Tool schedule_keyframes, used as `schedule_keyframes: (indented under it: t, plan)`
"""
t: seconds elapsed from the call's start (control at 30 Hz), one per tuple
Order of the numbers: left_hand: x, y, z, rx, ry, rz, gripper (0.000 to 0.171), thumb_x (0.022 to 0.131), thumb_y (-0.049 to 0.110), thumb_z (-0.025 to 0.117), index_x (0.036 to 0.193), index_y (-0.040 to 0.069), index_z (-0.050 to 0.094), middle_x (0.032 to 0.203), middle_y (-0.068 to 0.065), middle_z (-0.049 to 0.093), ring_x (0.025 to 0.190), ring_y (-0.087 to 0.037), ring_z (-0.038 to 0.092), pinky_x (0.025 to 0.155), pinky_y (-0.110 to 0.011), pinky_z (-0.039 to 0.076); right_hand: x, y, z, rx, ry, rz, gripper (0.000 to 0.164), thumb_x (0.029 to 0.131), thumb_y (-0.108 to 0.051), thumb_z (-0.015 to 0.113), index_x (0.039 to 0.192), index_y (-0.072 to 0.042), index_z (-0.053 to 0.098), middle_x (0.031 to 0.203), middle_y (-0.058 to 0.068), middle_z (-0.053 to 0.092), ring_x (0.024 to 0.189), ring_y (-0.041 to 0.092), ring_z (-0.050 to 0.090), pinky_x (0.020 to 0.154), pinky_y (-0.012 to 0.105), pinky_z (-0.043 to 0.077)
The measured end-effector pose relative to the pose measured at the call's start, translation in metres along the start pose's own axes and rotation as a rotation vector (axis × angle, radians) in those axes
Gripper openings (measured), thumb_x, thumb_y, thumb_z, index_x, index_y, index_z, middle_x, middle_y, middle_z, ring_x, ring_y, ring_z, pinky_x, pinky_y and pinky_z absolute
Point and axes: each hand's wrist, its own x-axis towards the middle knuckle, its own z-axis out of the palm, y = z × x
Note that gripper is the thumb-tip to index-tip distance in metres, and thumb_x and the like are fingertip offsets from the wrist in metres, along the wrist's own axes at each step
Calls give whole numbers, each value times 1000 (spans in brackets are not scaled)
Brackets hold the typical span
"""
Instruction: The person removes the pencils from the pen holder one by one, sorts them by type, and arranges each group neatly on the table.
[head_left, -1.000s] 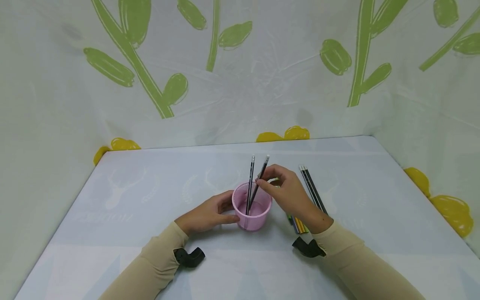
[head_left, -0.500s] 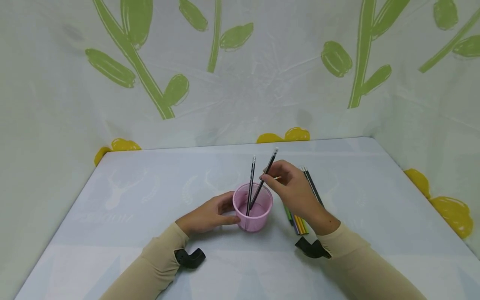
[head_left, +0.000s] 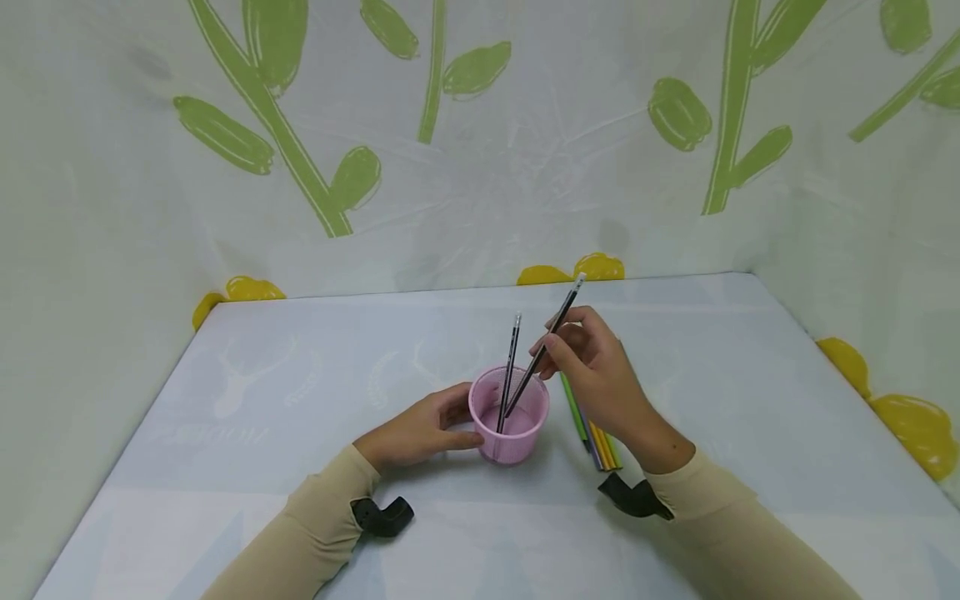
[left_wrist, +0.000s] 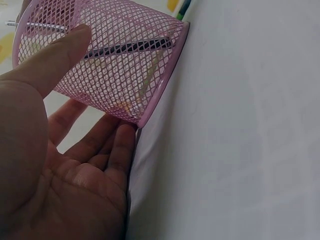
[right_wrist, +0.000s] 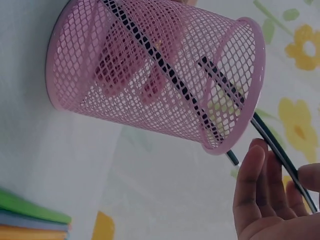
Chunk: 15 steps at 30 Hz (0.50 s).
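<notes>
My left hand (head_left: 420, 429) holds a pink mesh pen cup (head_left: 508, 451) upright by its left side, thumb in front and fingers behind; the left wrist view shows the thumb (left_wrist: 60, 57) against the mesh. A dark pencil (head_left: 512, 358) leans inside the cup, eraser end up. Above the cup's right rim, my right hand (head_left: 603, 383) pinches a second dark pencil (head_left: 568, 305), slanted with its eraser end up and right. Its lower end is still within the cup, off the bottom, as the right wrist view shows through the mesh (right_wrist: 150, 75).
Several green, blue and yellow pencils (head_left: 597, 446) lie on the table right of the cup, partly under the right forearm and hand. The pale patterned table (head_left: 300, 367) meets a cloth wall (head_left: 525, 192) printed with green leaves at the back.
My right hand has moved up and to the right, drawing its pencil partway up out of the cup. The left hand and cup stay nearly still. The black pencils on the table are now mostly hidden.
</notes>
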Motion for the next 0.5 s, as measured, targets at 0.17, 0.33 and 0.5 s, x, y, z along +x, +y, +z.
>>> schedule_keyframes:
  t: [0.17,0.33,0.5]
  plan:
    - [1,0,1,-3,-2,7,67,93,14,72,151,19,40,153,1,46,143,-19,44,118,-25,35,-1,-6,-6,57,20,-35,21,106,-10,47,123,1,40,98,23,67,78,20,68,75,27,61]
    - [2,-1,1,-16,0,17,67,92,12,72,151,17,40,153,-1,47,143,-21,44,117,-23,35,-3,-10,-13,74,45,-67,22,107,-10,44,125,0,39,93,12,68,74,20,68,74,27,62]
    - [0,-1,1,-13,3,25,67,92,11,71,151,15,40,152,-2,47,142,-23,44,117,-22,35,-5,-14,-21,67,46,-83,21,108,-12,42,126,-2,37,89,6,67,72,20,68,70,28,62]
